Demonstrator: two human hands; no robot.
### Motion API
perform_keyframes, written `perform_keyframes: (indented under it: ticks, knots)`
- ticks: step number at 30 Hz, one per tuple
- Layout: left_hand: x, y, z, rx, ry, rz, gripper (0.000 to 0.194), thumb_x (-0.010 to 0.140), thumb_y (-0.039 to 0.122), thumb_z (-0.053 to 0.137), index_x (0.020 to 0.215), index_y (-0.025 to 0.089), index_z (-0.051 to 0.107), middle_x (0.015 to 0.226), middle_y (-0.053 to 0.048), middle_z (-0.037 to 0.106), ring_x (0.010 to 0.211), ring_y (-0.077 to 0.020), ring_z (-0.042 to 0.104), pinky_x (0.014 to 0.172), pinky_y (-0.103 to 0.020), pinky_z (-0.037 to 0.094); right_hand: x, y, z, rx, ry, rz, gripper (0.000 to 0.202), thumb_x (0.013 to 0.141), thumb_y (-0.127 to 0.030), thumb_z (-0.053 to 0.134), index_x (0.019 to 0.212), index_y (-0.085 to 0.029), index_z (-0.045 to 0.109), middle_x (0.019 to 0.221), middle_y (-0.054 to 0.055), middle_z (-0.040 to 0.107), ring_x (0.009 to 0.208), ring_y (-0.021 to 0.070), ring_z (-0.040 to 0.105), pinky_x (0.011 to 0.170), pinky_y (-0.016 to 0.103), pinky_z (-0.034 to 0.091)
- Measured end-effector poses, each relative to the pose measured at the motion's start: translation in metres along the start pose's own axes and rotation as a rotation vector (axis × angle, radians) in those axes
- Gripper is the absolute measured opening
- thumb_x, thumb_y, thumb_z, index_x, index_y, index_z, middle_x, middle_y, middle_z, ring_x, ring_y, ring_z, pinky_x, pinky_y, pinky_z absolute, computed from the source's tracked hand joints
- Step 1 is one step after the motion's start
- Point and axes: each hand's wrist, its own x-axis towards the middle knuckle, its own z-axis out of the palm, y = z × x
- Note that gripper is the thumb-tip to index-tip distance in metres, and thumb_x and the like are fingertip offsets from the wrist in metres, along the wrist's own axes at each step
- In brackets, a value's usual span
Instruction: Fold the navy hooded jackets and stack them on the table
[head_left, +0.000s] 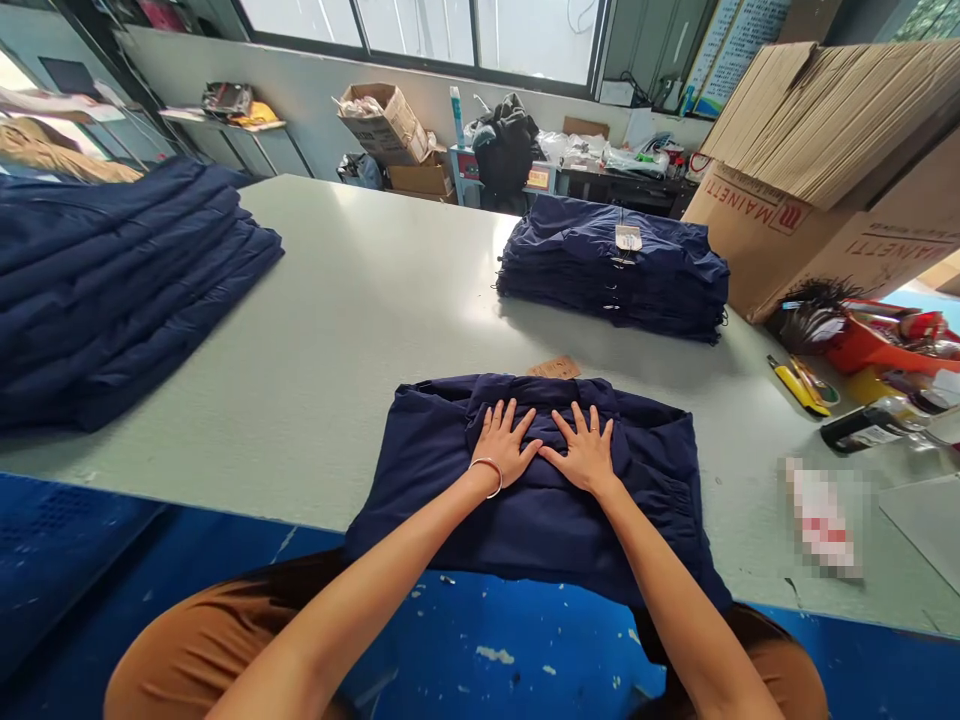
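A folded navy garment point(540, 535) lies at the table's front edge, its near part hanging over the side. My left hand point(502, 445) rests flat on its middle, fingers spread, with a bracelet at the wrist. Beside it, my right hand point(583, 450) presses palm-down on the same cloth, fingers also apart; the two thumbs nearly meet. A brown paper tag point(555, 368) sticks out past the garment's far edge. Which kind of garment this is, I cannot tell from the folds.
Navy garments are piled at the left point(127, 290). A neat folded stack point(611, 265) with a tag sits toward the back right. Along the right side are a cardboard box point(780, 225), a yellow cutter point(796, 387), a dark bottle point(862, 428) and an orange basket point(870, 345).
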Motion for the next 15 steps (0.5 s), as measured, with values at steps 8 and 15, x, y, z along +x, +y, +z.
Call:
perform_keyframes:
  ticks: [8, 15]
  knots:
    - [0.0, 0.002, 0.003, 0.005, 0.004, -0.005, 0.067, 0.097, 0.058, 0.037, 0.155, 0.026, 0.035, 0.165, -0.01, 0.024, 0.152, -0.0348, 0.016, 0.122, -0.055, 0.017, -0.001, -0.003, -0.002, 0.017, -0.013, 0.009, 0.08, 0.087, -0.08, 0.035, 0.156, -0.039, 0.027, 0.168, 0.003, 0.012, 0.153, 0.0376, 0.002, 0.117, 0.067, 0.003]
    - [0.017, -0.033, -0.035, -0.066, 0.219, 0.069, 0.064, 0.097, 0.047, 0.038, 0.154, 0.018, 0.035, 0.155, -0.014, 0.039, 0.146, -0.0285, 0.031, 0.123, -0.049, 0.019, -0.001, 0.031, -0.03, 0.079, 0.134, 0.0, 0.058, 0.093, -0.052, 0.05, 0.144, -0.024, 0.052, 0.164, 0.011, 0.025, 0.151, 0.0314, 0.018, 0.121, 0.053, 0.016]
